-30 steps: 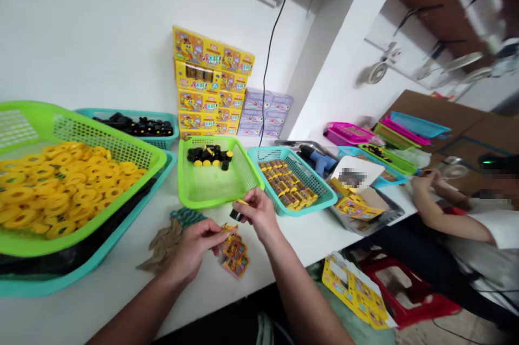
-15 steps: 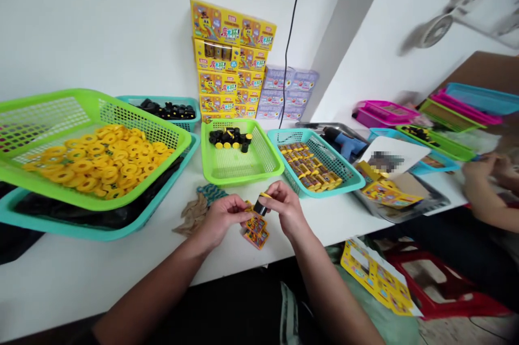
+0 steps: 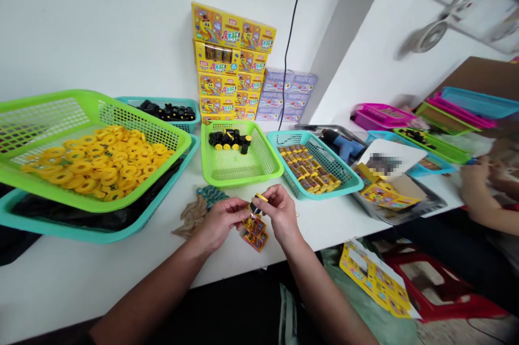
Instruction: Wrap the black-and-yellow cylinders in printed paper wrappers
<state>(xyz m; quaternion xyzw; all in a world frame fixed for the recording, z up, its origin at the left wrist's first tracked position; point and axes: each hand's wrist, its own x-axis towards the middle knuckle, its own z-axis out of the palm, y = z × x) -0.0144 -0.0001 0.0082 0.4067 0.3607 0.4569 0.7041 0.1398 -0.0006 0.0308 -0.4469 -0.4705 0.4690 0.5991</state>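
My left hand (image 3: 219,221) is closed in a pinch on a small yellow-and-orange printed packaging piece (image 3: 247,220), largely covered by the fingers. My right hand (image 3: 282,214) pinches a small black cylinder with a yellow end (image 3: 255,207). The cylinder's lower end meets the printed piece; whether it sits inside it I cannot tell. Below the fingers, a few more printed pieces (image 3: 257,239) lie overlapping on the white table (image 3: 227,258). Left of my left hand rest crumpled beige gloves or cloth (image 3: 192,216) and a teal patterned cloth (image 3: 211,194).
A green basket (image 3: 227,176) holds black-and-yellow cylinders; a teal basket (image 3: 346,178) holds rows of wrapped ones. At left, a green basket (image 3: 162,134) of yellow rings rests on a teal one. Yellow boxes (image 3: 231,26) are stacked behind. A co-worker's arm (image 3: 480,193) shows at right.
My right hand has shifted slightly left, bringing the black cylinder down against the printed piece in my left hand. My left hand stays nearly in place.
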